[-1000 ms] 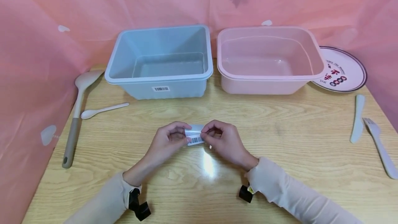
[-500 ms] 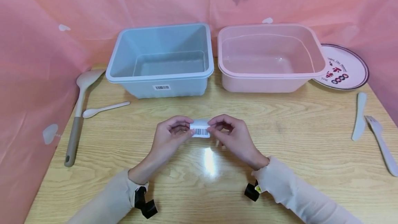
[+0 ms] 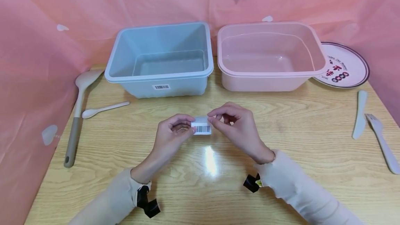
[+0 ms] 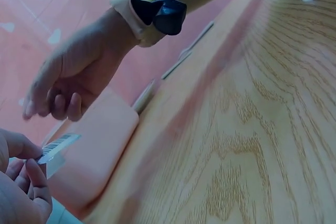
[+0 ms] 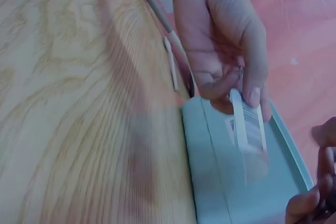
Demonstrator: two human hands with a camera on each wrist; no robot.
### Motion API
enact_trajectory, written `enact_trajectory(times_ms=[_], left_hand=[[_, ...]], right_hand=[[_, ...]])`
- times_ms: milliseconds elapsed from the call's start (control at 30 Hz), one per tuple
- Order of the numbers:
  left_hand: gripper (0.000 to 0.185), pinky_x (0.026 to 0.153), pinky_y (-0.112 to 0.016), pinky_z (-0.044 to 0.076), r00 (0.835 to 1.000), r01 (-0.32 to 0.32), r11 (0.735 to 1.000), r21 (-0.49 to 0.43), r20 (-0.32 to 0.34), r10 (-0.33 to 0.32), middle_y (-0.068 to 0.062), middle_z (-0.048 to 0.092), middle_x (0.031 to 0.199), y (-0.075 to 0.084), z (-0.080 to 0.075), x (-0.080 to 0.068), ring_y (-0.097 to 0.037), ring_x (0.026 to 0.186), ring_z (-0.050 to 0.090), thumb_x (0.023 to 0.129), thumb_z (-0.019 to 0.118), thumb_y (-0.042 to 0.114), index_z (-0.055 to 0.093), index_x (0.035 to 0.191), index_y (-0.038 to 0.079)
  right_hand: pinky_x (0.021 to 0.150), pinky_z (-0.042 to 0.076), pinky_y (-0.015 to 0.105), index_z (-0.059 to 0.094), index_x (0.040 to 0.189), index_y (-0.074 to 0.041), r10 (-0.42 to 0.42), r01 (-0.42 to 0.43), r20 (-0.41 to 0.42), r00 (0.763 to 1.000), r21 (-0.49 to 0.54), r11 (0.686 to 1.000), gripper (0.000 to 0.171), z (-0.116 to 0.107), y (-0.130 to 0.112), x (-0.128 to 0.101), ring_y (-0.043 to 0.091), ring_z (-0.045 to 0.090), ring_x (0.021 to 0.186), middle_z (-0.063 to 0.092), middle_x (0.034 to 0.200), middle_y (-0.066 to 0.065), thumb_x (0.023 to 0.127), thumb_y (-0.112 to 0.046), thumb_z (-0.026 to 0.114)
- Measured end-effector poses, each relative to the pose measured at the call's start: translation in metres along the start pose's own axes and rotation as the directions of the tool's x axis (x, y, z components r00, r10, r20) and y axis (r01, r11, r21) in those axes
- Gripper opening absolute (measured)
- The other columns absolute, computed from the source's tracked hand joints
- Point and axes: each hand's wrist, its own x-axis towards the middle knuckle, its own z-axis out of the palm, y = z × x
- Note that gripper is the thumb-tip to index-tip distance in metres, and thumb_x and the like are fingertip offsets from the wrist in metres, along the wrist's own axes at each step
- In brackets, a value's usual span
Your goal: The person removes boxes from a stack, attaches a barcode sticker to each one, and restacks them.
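My left hand (image 3: 171, 136) pinches a small barcode label (image 3: 202, 128) by its left end, thumb in front and fingers behind. White with black bars, it has a paler, see-through part, also visible on the label (image 5: 251, 129) in the right wrist view. My right hand (image 3: 240, 126) is beside the label's upper right corner, fingers bent and thumb near the forefinger. In the left wrist view a gap separates the right hand (image 4: 79, 77) from the label (image 4: 58, 145), and its loosely curled fingers hold nothing visible.
Behind the hands stand a blue bin (image 3: 165, 86) and a pink bin (image 3: 262, 83). A long-handled spatula (image 3: 75, 127) and a small spoon (image 3: 104, 109) lie left. At right are a plate (image 3: 353, 61), a knife (image 3: 360, 114) and a fork (image 3: 382, 143).
Both hands first held the label; the right hand has since come off it, shifting up and right. The label has moved slightly away from the body and now lies level in the left hand.
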Motion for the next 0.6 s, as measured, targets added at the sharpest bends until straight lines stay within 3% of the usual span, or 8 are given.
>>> enact_trajectory(times_ms=[100, 267, 600], left_hand=[[0.020, 0.075, -0.022, 0.055, 1.000, -0.010, 1.000, -0.010, 0.000, 0.010, -0.013, 0.066, 0.095, 0.000, 0.000, 0.000, -0.015, 0.084, 0.062, 0.080, 0.070, -0.007, 0.067, 0.099, -0.004], [0.019, 0.075, -0.022, 0.055, 1.000, -0.013, 1.000, -0.019, 0.007, 0.014, -0.010, 0.068, 0.094, 0.001, 0.001, 0.000, -0.015, 0.086, 0.063, 0.081, 0.071, -0.004, 0.068, 0.100, -0.003], [0.022, 0.075, -0.021, 0.057, 1.000, 0.030, 0.994, -0.105, -0.005, -0.031, -0.017, 0.070, 0.097, 0.007, 0.012, 0.009, -0.013, 0.085, 0.066, 0.082, 0.071, -0.005, 0.069, 0.104, -0.007]], right_hand=[[0.052, 0.035, 0.017, 0.077, 0.087, -0.010, -0.023, 0.026, 0.044, 0.999, -0.062, 0.998, 0.009, 0.007, 0.000, 0.003, 0.008, 0.043, 0.060, 0.064, 0.076, -0.002, 0.081, -0.002, 0.076], [0.053, 0.035, 0.019, 0.078, 0.087, -0.010, -0.059, 0.075, 0.122, 0.991, -0.134, 0.988, 0.008, 0.016, 0.003, 0.006, 0.008, 0.044, 0.061, 0.063, 0.077, -0.004, 0.080, -0.007, 0.078], [0.052, 0.034, 0.019, 0.078, 0.088, -0.008, -0.032, 0.045, 0.087, 0.996, -0.157, 0.987, 0.009, 0.011, 0.007, 0.009, 0.006, 0.044, 0.060, 0.064, 0.077, -0.003, 0.079, -0.007, 0.079]])
